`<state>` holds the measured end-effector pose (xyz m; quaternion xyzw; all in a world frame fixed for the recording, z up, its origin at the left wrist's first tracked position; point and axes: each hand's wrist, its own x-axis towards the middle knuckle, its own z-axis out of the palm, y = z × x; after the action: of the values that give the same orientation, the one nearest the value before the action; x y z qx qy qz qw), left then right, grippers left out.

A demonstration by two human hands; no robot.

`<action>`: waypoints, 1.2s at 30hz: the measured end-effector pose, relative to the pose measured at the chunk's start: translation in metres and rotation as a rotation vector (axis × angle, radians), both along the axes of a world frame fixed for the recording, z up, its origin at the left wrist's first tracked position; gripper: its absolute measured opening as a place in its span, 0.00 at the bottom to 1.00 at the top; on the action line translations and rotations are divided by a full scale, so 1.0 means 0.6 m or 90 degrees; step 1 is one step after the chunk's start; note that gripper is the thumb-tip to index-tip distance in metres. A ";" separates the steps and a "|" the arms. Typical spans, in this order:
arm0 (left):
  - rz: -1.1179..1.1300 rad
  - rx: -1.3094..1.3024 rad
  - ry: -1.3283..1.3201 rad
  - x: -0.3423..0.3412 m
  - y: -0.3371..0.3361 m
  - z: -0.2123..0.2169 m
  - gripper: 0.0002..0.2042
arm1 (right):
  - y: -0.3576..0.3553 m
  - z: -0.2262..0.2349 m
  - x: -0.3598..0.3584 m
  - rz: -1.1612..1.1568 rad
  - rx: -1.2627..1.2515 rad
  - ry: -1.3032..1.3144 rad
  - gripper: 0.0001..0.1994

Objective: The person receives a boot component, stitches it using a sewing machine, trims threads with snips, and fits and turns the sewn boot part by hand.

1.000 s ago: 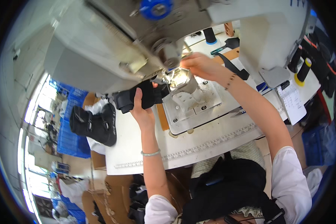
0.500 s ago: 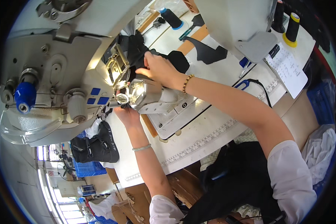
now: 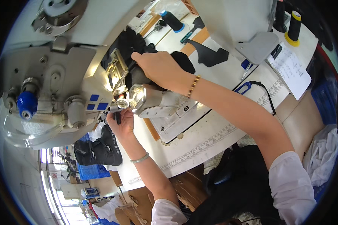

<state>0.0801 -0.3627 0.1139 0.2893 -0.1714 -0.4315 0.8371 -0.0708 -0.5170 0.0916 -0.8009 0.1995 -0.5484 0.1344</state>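
Observation:
Under the lit head of an industrial sewing machine (image 3: 52,67), my left hand (image 3: 122,123) is curled close below the needle area. A narrow black strip (image 3: 118,117) shows between its fingers; the fingertips are partly hidden by the machine. My right hand (image 3: 161,71) lies over the machine's rounded metal arm end (image 3: 148,98), bent round dark fabric (image 3: 138,77) beside the presser area. Its fingertips are partly out of sight behind the hand. More bunched black material (image 3: 129,43) lies behind the needle area.
Flat black cut pieces (image 3: 210,54), a dark thread cone (image 3: 172,21) and a yellow-based cone (image 3: 293,30) stand or lie beyond. Blue-handled snips (image 3: 245,87) and a written sheet (image 3: 291,71) are at right. A black boot (image 3: 101,146) sits at the table's left edge.
My right hand has turned knuckles-up and its fingers have closed over the fabric. My left hand has shifted slightly left and down, showing the black strip. The whole view has tilted a little.

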 end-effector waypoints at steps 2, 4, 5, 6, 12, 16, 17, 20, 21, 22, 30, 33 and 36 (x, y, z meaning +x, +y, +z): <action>-0.034 -0.007 0.045 -0.003 0.008 0.005 0.12 | 0.009 0.004 -0.015 0.028 0.002 -0.017 0.09; -0.122 -0.039 0.111 -0.006 0.016 0.007 0.11 | 0.017 0.003 -0.030 0.062 0.031 -0.013 0.09; -0.113 -0.022 0.108 -0.008 0.022 0.006 0.10 | 0.021 0.001 -0.036 0.073 0.037 0.001 0.09; -0.112 -0.012 0.123 -0.007 0.024 0.006 0.10 | 0.026 -0.003 -0.041 0.079 0.031 -0.002 0.10; -0.170 0.024 0.153 -0.009 0.031 0.006 0.13 | 0.033 -0.015 -0.040 0.075 -0.023 -0.068 0.12; -0.149 0.025 0.153 -0.012 0.035 0.002 0.11 | 0.036 -0.017 -0.036 0.068 -0.015 -0.064 0.09; -0.140 0.018 0.144 -0.014 0.038 -0.001 0.10 | 0.037 -0.016 -0.036 0.081 -0.033 -0.065 0.09; -0.138 0.030 0.219 -0.023 0.051 -0.009 0.11 | 0.047 -0.012 -0.040 0.116 -0.018 -0.024 0.06; -0.119 0.043 0.181 -0.030 0.056 -0.014 0.11 | 0.048 -0.008 -0.041 0.121 -0.028 -0.023 0.06; -0.111 0.037 0.157 -0.037 0.061 -0.017 0.12 | 0.048 -0.004 -0.044 0.149 -0.006 -0.018 0.07; 0.000 0.046 0.136 -0.126 0.080 -0.010 0.15 | 0.041 0.018 -0.049 0.108 -0.112 -0.017 0.10; 0.022 0.024 0.136 -0.149 0.079 -0.012 0.16 | 0.042 0.016 -0.041 0.142 -0.126 -0.092 0.12; 0.037 0.027 0.136 -0.157 0.081 -0.021 0.16 | 0.046 0.009 -0.043 0.208 -0.012 -0.053 0.13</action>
<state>-0.0143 -0.3139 0.1015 0.2642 -0.0639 -0.4389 0.8564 -0.0966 -0.4893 0.0971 -0.8005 0.0559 -0.5535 0.2227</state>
